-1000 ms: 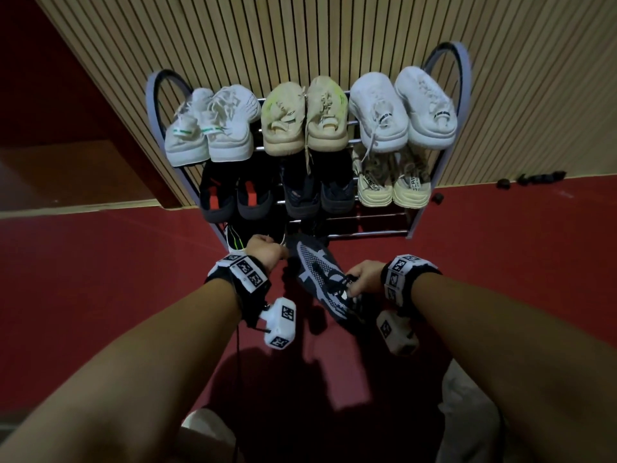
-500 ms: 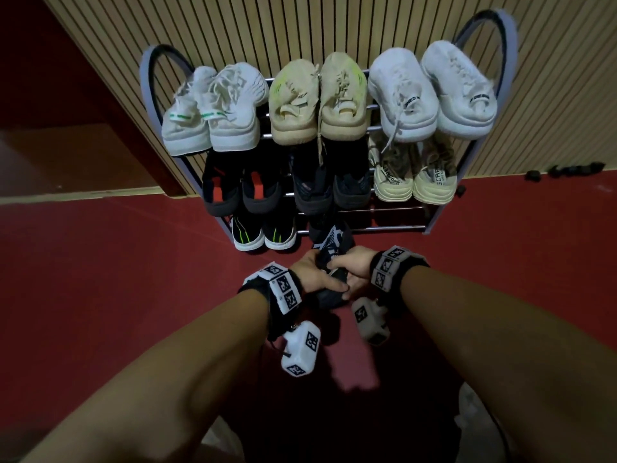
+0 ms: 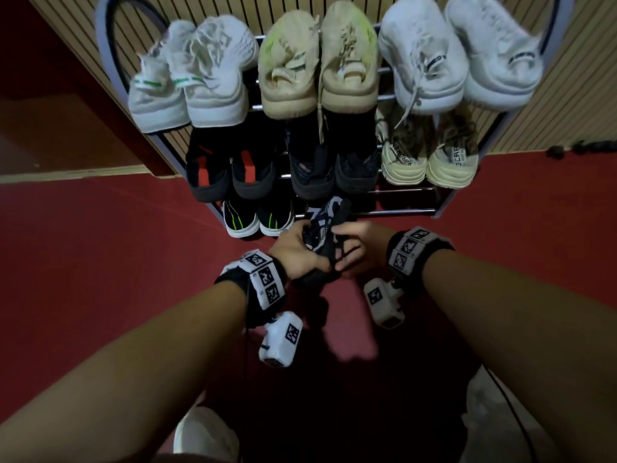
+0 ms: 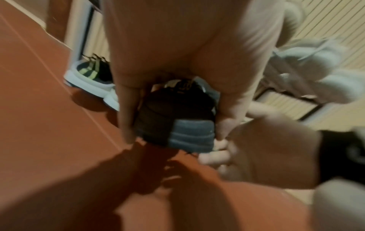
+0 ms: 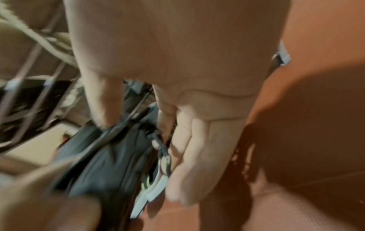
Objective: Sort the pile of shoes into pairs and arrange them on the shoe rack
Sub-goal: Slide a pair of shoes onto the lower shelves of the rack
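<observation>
Both my hands hold a dark sneaker with a white pattern (image 3: pixel 325 225) low before the shoe rack's bottom rail (image 3: pixel 384 213). The left hand (image 3: pixel 300 253) grips its heel (image 4: pixel 177 118) between thumb and fingers. The right hand (image 3: pixel 350 252) holds the sneaker's side (image 5: pixel 110 156), thumb on top, with laces across its fingers (image 5: pixel 189 156). A black pair with green stripes (image 3: pixel 257 222) stands at the bottom left, just beside the held sneaker. The sneaker's toe is hidden under the middle tier.
The top tier carries a white-green pair (image 3: pixel 190 78), a beige pair (image 3: pixel 317 61) and a white pair (image 3: pixel 460 55). Below are a black-red pair (image 3: pixel 230 168), a dark pair (image 3: pixel 334 168) and a cream pair (image 3: pixel 430 158). Small dark items (image 3: pixel 581 147) lie by the wall.
My left hand left the black-green pair and joined the right on the dark sneaker. Both hands carried it forward to the rack's bottom tier, and my head moved closer.
</observation>
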Tool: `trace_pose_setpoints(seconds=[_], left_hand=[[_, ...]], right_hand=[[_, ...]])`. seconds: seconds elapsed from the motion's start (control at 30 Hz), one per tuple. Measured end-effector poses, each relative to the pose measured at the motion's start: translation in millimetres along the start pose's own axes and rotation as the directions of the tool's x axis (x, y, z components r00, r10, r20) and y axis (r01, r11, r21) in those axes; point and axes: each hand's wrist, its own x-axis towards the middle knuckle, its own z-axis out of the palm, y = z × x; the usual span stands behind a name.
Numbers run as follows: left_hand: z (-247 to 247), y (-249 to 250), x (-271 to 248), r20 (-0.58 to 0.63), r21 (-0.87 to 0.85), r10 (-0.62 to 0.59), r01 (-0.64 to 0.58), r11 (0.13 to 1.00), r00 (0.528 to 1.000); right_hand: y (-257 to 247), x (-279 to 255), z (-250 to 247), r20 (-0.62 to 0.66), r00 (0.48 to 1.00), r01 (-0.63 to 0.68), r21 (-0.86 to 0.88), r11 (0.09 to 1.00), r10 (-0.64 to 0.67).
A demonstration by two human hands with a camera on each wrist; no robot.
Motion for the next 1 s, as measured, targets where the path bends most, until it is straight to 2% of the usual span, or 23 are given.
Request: trace_pose_setpoints(seconds=[0.07, 0.2, 0.27, 0.33, 0.4, 0.53, 0.6, 0.67, 0.73, 0.77, 0.8, 0.87, 0.93, 1.0], left_hand=[[-4, -4, 6, -0.035, 0.025, -0.011, 0.012, 1.0, 0.999], [-3, -14, 25, -0.104, 0.023, -0.036, 0.039, 0.999, 0.994], [-1, -16, 35, -0.154, 0.015, -0.019, 0.021, 1.0, 0.988], [-2, -17, 43, -0.2, 0.032, 0.012, -0.005, 0.999, 0.98], [-5, -22, 54, -0.212, 0.042, 0.042, -0.034, 0.999, 0.976], [-4, -28, 74, -0.237, 0.016, 0.041, -0.038, 0.999, 0.971], [-4, -29, 82, -0.241, -0.009, 0.035, -0.038, 0.999, 0.97], [-4, -29, 86, -0.233, -0.003, 0.039, -0.041, 0.999, 0.972], [-4, -29, 90, -0.24, 0.014, 0.056, -0.054, 0.998, 0.969], [-4, -28, 90, -0.246, 0.02, 0.06, -0.057, 0.998, 0.967], [-3, -28, 91, -0.252, 0.022, 0.06, -0.056, 0.998, 0.966], [-2, -26, 94, -0.262, 0.006, 0.043, -0.043, 0.999, 0.964], [-1, -24, 98, -0.268, -0.012, 0.022, -0.026, 1.0, 0.963], [-1, -19, 101, -0.272, -0.016, 0.011, -0.016, 1.0, 0.962]], right_hand=[[-7, 11, -4, -0.083, 0.995, -0.048, 0.045, 0.998, 0.051], [-14, 46, -9, -0.252, 0.964, -0.088, -0.013, 0.996, 0.082], [-15, 62, -12, -0.271, 0.961, -0.078, -0.052, 0.996, 0.061], [-17, 73, -11, -0.261, 0.964, -0.061, -0.016, 0.998, 0.055], [-20, 82, -7, -0.247, 0.967, -0.062, 0.022, 0.998, 0.065], [-22, 107, 0, -0.299, 0.953, -0.049, 0.02, 0.999, 0.053], [-26, 111, 3, -0.279, 0.96, -0.042, -0.042, 0.998, 0.028], [-28, 117, 3, -0.277, 0.961, -0.033, -0.198, 0.98, -0.024], [-16, 162, -17, -0.277, 0.961, -0.131, -0.381, 0.915, 0.023], [-11, 182, -26, -0.29, 0.957, -0.162, -0.496, 0.853, 0.013], [-10, 191, -30, -0.321, 0.946, -0.218, -0.519, 0.827, 0.048], [-25, 164, -24, -0.38, 0.925, -0.211, -0.531, 0.821, -0.008], [-39, 120, -13, -0.426, 0.9, -0.129, -0.461, 0.878, -0.092], [-37, 112, -25, -0.452, 0.865, -0.041, -0.497, 0.867, -0.218]])
